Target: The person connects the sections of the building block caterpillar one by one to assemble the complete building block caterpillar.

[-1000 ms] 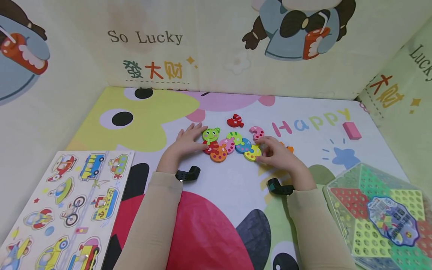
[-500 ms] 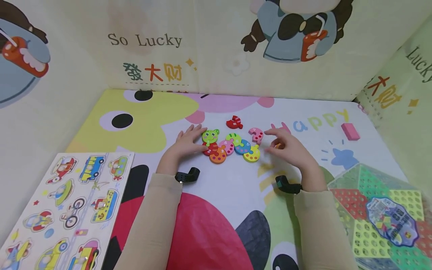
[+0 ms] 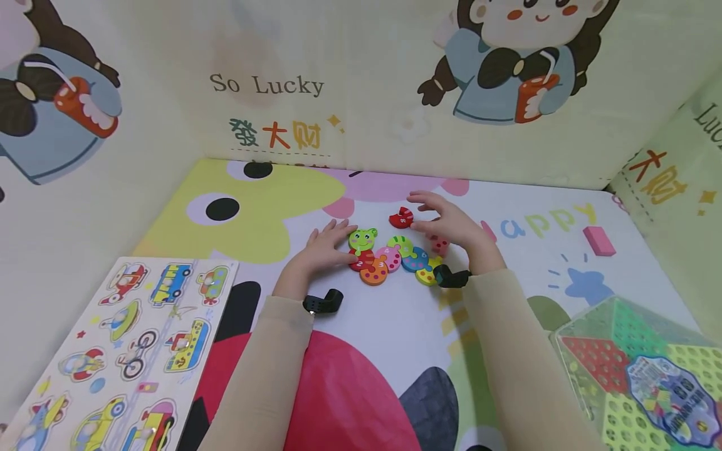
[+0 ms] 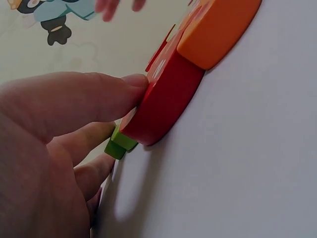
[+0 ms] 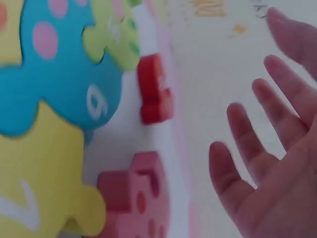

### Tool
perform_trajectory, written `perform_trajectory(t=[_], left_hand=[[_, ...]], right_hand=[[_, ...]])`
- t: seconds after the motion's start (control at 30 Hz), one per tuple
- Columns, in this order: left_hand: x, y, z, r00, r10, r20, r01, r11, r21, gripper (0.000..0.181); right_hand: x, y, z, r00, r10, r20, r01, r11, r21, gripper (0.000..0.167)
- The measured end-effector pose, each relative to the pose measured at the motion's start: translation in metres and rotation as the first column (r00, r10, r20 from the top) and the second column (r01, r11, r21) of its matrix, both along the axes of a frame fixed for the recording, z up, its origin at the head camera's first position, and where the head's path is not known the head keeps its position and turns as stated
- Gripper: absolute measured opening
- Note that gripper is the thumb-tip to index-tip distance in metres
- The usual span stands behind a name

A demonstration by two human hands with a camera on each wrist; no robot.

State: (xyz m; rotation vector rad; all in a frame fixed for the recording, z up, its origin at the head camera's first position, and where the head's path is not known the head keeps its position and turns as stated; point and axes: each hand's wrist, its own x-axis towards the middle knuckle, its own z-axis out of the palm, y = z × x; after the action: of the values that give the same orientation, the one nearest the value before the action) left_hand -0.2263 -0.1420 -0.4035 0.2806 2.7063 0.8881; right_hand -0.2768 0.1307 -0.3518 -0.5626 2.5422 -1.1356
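A curved chain of joined puzzle pieces lies mid-table: green frog-faced head, red piece, orange piece, then pink, green, blue and yellow ones. My left hand rests at the chain's left end; in the left wrist view its thumb touches the red piece and its fingers are by the green head. My right hand hovers with spread fingers beside the loose red piece, holding nothing. A loose pink piece is partly hidden beneath it.
A vehicle puzzle board lies at the left. At the right are a clear hexagonal box with coloured pegboards and a pink block. Printed cloth walls stand behind and at the sides.
My right hand has left the yellow end of the chain and moved up and over to the loose red piece. My left hand stays at the chain. The head view has shifted slightly.
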Motion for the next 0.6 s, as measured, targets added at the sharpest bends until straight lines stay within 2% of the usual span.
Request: perform_trajectory(t=[0.17, 0.4, 0.6], left_hand=[[0.000, 0.001, 0.001, 1.000, -0.006, 0.010, 0.006, 1.000, 0.000, 0.072], [-0.001, 0.002, 0.003, 1.000, -0.005, 0.022, 0.005, 1.000, -0.003, 0.072], [-0.001, 0.000, 0.002, 1.000, 0.004, 0.018, -0.003, 1.000, -0.015, 0.072]], right_hand=[[-0.015, 0.000, -0.006, 0.997, 0.012, 0.075, -0.017, 0.998, 0.061, 0.057], [-0.028, -0.002, -0.010, 0.988, 0.039, 0.150, -0.060, 0.989, 0.134, 0.058], [-0.037, -0.009, -0.017, 0.979, 0.059, 0.197, -0.088, 0.986, 0.143, 0.061]])
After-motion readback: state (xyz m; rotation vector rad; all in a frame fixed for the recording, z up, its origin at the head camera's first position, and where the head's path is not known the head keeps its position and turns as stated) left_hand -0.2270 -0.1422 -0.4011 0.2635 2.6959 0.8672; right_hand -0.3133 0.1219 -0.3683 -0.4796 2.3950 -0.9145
